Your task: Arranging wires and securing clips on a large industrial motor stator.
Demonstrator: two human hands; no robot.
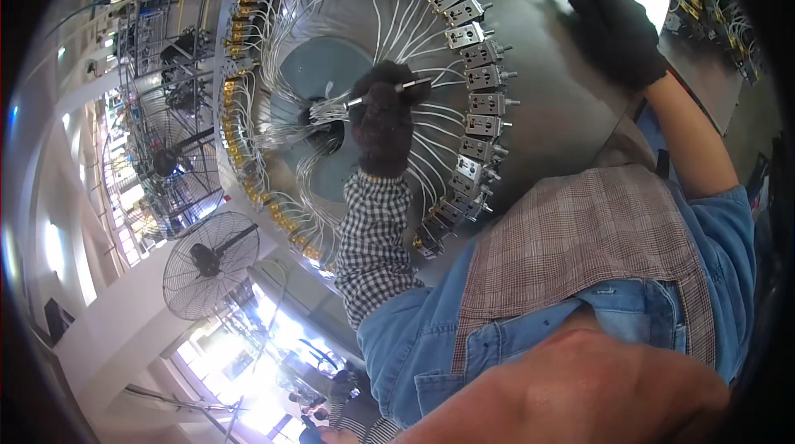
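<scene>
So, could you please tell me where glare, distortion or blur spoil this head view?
In the head view, glare whitens the metal table beside the right hand in its black glove; the windows at lower left are blown out too. Fisheye bending curves the pillars and fans near the rim. The left hand, holding a thin tool over the ring of connectors, looks slightly soft.

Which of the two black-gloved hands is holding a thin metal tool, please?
The left hand, over the middle of the ring of wired connectors, grips the thin metal tool; the right hand lies flat on the bare metal table.
</scene>
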